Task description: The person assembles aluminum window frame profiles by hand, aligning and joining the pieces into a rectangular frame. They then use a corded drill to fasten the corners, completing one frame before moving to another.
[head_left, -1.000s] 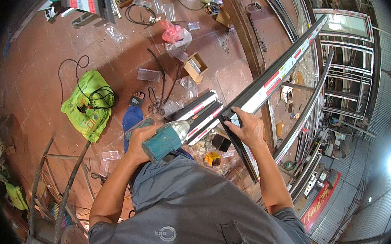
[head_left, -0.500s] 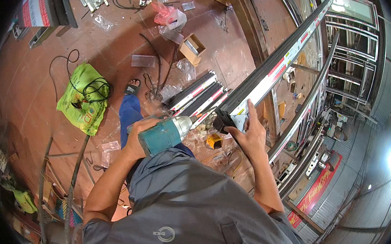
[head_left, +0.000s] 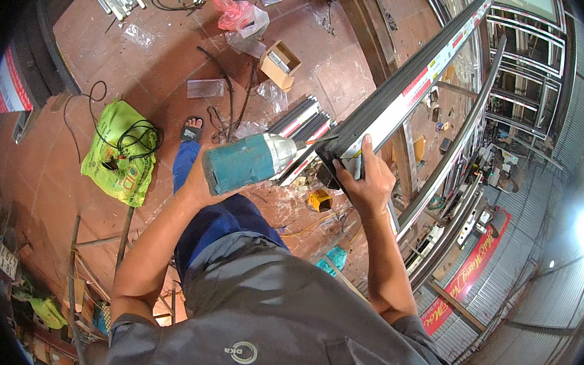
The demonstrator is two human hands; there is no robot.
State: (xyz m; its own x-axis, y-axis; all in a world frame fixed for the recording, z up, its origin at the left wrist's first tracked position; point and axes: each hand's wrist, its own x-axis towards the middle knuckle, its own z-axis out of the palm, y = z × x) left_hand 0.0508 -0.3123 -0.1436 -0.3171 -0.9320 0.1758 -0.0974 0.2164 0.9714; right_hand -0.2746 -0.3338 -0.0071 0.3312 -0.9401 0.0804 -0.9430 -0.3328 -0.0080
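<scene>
A teal power drill (head_left: 239, 166) is in my left hand (head_left: 198, 183), whose fingers are mostly hidden behind its body. Its thin bit points right and meets the near end of a long black-and-white profile (head_left: 409, 101) in this view; contact is not certain. My right hand (head_left: 373, 184) grips that end, thumb by the black end section (head_left: 332, 171) and forefinger stretched along the white face. From there the profile slants up to the far right. Below the bit, a bundle of shorter profiles (head_left: 300, 134) lies on the floor.
A green bag with a black cord (head_left: 125, 154) lies on the left. Beyond are an open cardboard box (head_left: 281, 67) and a pink plastic bag (head_left: 237, 14). A yellow box (head_left: 319, 200) sits under the profile's end. Window frames (head_left: 526, 61) stand at the far right.
The drill has risen and turned toward the profile, its bit now at the profile's near end. My right hand keeps its hold there. My body and view have shifted slightly.
</scene>
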